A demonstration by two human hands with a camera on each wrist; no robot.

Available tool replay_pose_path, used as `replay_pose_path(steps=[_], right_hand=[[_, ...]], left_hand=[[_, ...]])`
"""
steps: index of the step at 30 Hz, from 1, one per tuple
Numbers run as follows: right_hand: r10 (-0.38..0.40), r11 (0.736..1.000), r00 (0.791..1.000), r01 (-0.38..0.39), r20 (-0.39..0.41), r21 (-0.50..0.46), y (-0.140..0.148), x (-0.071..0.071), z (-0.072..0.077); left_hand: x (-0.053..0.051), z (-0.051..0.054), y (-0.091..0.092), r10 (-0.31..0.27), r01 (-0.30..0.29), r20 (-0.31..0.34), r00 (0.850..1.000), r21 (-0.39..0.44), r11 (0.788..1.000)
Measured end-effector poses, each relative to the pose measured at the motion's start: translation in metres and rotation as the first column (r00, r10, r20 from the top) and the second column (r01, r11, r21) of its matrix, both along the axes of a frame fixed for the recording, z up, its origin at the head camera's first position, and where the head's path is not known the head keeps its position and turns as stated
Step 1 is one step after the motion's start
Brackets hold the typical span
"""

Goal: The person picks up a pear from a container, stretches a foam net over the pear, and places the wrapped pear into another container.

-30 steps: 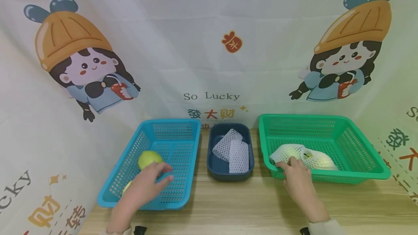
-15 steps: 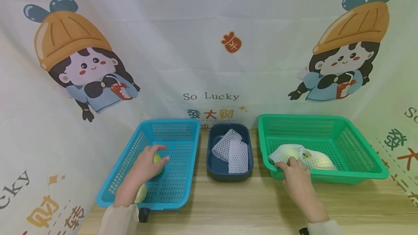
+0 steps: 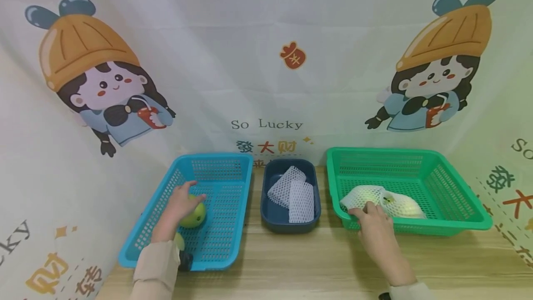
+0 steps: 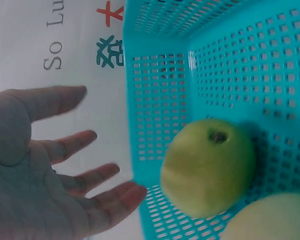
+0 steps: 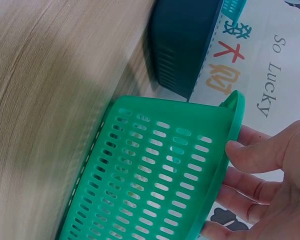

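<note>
My left hand [image 3: 180, 206] reaches over the blue basket [image 3: 233, 226], its fingers spread above a round yellow-green fruit [image 4: 210, 167]. In the left wrist view the hand holds nothing, and a gap shows between its fingertips and the fruit. A paler fruit [image 4: 275, 220] lies beside the first, partly covered by my wrist in the head view. My right hand [image 3: 376, 228] grips the near left rim of the green basket [image 5: 155, 170], thumb outside and fingers over the edge. Just beyond it, inside, lie two fruits in white foam net sleeves [image 3: 364, 194].
Between the baskets stands a navy bin [image 3: 290, 227] with two white foam net sleeves [image 3: 301, 203] in it. The wooden table [image 3: 291, 263] runs along the front, and a printed cloth [image 3: 233, 59] hangs behind.
My left hand has moved left and farther back, from in front of the yellow-green fruit to above its far left side, uncovering more of it. The right hand stays at the green basket's rim.
</note>
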State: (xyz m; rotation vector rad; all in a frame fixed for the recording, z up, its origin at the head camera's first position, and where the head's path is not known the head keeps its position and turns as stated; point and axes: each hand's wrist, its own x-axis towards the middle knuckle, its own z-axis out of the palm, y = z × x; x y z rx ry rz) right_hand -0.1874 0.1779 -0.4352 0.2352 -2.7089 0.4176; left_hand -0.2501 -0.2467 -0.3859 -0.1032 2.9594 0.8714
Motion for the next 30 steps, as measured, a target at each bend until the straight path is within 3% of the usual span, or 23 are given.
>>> replay_pose_path(steps=[7, 19, 25, 30], right_hand=[[-0.002, 1.000, 1.000, 0.002, 0.005, -0.007, 0.001, 0.000, 0.001], [-0.008, 1.000, 1.000, 0.008, 0.005, -0.001, 0.002, -0.001, 0.001], [-0.007, 1.000, 1.000, 0.007, 0.006, 0.004, 0.002, -0.001, 0.000], [-0.008, 1.000, 1.000, 0.008, 0.004, -0.003, 0.002, -0.001, -0.001]], left_hand=[[-0.011, -0.010, -0.007, 0.062, -0.066, 0.076, 0.995, 0.054, 0.996], [-0.021, -0.017, -0.010, 0.090, -0.115, 0.199, 0.976, 0.116, 0.987], [-0.025, -0.024, -0.014, 0.097, -0.133, 0.220, 0.971, 0.155, 0.979], [-0.028, -0.037, -0.023, 0.130, -0.167, 0.221, 0.967, 0.157, 0.973]])
